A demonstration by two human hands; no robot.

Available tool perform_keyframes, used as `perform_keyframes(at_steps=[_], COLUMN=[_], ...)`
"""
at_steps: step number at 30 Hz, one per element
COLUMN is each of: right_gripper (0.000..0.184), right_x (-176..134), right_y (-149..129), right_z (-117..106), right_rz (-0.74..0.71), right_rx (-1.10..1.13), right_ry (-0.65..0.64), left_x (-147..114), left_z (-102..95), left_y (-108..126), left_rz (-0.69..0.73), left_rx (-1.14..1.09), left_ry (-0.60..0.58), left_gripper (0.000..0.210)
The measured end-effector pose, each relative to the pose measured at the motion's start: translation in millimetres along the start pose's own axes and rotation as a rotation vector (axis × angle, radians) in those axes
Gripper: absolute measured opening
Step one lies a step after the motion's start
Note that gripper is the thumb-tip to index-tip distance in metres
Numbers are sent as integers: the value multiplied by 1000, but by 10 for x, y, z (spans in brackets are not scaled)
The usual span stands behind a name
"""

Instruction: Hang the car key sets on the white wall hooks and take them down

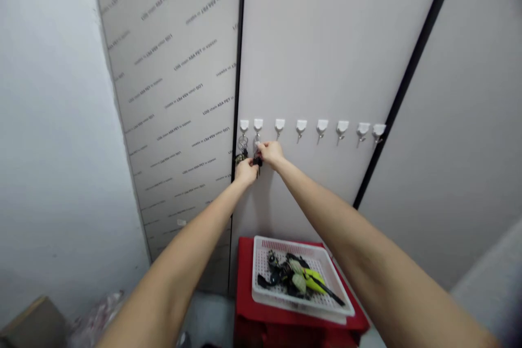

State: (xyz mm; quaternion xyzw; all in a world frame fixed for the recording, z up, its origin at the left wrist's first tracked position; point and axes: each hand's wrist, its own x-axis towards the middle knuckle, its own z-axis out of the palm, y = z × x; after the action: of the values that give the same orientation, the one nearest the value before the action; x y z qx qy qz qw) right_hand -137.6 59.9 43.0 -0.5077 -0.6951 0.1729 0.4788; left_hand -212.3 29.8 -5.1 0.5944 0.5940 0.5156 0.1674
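A bunch of keys with a metal ring hangs below the second white wall hook from the left. Around the lower part of this bunch, the fingers of my left hand are closed. My right hand pinches the bunch higher up, near its ring, just under the hook. Another key ring with dark keys dangles from the leftmost hook, close beside my left hand. My fingers partly hide both sets.
Several more white hooks run in a row to the right on the panel. Below, a white plastic basket with dark objects and a yellow-green item stands on a red surface. A cardboard box is at lower left.
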Motion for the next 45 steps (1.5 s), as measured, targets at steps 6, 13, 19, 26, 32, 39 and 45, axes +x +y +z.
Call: perform_keyframes(at_steps=[6,13,19,26,32,39,45], right_gripper=[22,16,25,15,21,19,26], right_x=[-250,-1328,-2039,-2168,-2040,-1781,-1539], right_y=[168,1007,1542,1500,1517,1317,1015], right_z=[-184,-477,-384,-117,-237,-594,-776], right_rz=[-124,-122,-330,-504,-169,-74,-158], right_rx=[-181,-286,-576,-812,-475,-199,-268], right_ry=[25,-579,-753,-716,-429,-74,68], left_x=[-9,-160,-672,-1321,-1389,-1563,-1524], left_z=[94,65,240,527,497,791,971], left_y=[-93,-123,-477,-762,-718,-382,60], left_rz=[-3,-54,-138,-179,-163,-39,15], left_rx=[-115,-180,-82,78,74,-146,-154], left_ry=[-5,-12,-77,-373,-399,-536,-338], left_gripper=[33,37,31,29,29,26,18])
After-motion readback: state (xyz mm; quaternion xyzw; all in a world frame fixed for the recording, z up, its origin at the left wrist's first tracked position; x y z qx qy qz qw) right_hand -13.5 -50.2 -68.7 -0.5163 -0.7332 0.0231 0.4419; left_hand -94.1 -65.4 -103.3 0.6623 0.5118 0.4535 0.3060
